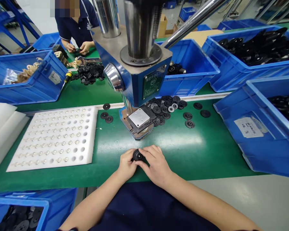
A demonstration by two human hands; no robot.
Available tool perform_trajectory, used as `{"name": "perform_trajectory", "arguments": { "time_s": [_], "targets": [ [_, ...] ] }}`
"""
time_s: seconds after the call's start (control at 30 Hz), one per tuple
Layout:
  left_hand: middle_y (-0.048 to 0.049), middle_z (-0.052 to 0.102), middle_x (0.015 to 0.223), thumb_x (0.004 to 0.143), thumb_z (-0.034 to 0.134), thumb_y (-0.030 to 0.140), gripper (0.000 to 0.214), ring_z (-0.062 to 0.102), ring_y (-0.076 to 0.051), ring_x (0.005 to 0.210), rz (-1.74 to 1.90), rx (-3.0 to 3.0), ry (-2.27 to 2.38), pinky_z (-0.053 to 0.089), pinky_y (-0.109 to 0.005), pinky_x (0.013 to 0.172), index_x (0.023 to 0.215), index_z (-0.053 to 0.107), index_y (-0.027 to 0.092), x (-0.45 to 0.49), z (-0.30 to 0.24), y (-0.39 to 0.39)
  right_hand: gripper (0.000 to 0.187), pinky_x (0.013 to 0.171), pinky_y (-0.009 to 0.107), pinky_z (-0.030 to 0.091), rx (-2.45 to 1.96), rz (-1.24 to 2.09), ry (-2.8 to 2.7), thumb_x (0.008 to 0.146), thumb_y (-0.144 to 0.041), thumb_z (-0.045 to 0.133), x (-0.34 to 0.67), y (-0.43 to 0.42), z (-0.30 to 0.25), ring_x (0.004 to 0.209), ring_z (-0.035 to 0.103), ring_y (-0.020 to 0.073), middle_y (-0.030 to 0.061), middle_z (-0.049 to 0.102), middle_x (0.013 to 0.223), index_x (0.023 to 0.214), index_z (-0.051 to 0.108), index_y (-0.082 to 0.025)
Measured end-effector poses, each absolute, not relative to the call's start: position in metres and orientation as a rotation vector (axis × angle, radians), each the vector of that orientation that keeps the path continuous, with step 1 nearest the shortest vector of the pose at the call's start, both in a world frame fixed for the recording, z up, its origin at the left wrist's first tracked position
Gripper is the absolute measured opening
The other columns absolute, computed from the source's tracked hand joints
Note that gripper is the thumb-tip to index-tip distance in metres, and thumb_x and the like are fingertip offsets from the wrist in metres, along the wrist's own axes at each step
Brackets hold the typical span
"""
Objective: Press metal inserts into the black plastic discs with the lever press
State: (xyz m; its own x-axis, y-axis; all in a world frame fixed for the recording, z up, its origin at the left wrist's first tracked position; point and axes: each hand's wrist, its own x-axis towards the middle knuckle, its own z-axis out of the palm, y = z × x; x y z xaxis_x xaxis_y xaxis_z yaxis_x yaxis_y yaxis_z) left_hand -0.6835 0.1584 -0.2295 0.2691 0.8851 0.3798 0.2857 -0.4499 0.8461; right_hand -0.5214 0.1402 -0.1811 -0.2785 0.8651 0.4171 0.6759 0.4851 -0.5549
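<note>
Both my hands meet over the green tabletop, close to its front edge, around one black round plastic part (137,155) with a light dot at its centre. My left hand (127,165) grips it from the left side. From the right, my right hand (157,163) pinches its rim between thumb and fingers. Just beyond my hands stands the blue hand press (135,80), with a metal block (138,117) on its base. A pile of black discs (163,107) lies behind and right of that block.
A white foam tray (93,134) with rows of small parts lies left. Blue bins stand at the back left (38,86), right (231,141), back right (245,73) and lower left (47,211). A screwdriver (67,76) leans on one bin. Across the table a person (77,29) handles a small part.
</note>
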Motion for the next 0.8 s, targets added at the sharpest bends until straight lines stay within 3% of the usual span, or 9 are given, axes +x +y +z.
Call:
{"name": "perform_trajectory", "arguments": {
  "time_s": [0.37, 0.63, 0.8],
  "targets": [
    [-0.0086, 0.074, 0.086, 0.093, 0.053, 0.024, 0.019, 0.070, -0.020, 0.077, 1.107, 1.928, 1.081, 0.058, -0.033, 0.070, 0.096, 0.070, 0.017, -0.685, -0.236, 0.156, 0.032, 0.075, 0.038, 0.049, -1.278, 0.376, -2.134, 0.092, -0.033, 0.064, -0.518, 0.142, -0.178, 0.086, 0.057, 0.0214, 0.0099, 0.067, 0.094, 0.116, 0.063, -0.011],
    [-0.0050, 0.069, 0.072, 0.092, 0.056, 0.027, 0.018, 0.065, -0.017, 0.065, 1.125, 1.908, 1.102, 0.052, -0.028, 0.061, 0.084, 0.069, 0.017, -0.684, -0.233, 0.158, 0.033, 0.078, 0.039, 0.051, -1.279, 0.412, -2.128, 0.090, -0.031, 0.066, -0.520, 0.145, -0.182, 0.089, 0.058, 0.0220, 0.0104, 0.067, 0.096, 0.118, 0.063, -0.013],
    [-0.0064, 0.071, 0.075, 0.091, 0.056, 0.035, 0.023, 0.066, -0.019, 0.068, 1.114, 1.883, 1.119, 0.053, -0.030, 0.064, 0.084, 0.070, 0.018, -0.685, -0.235, 0.160, 0.034, 0.080, 0.041, 0.051, -1.286, 0.416, -2.103, 0.090, -0.031, 0.067, -0.521, 0.144, -0.188, 0.090, 0.058, 0.0228, 0.0108, 0.067, 0.097, 0.119, 0.063, -0.013]
  ]
}}
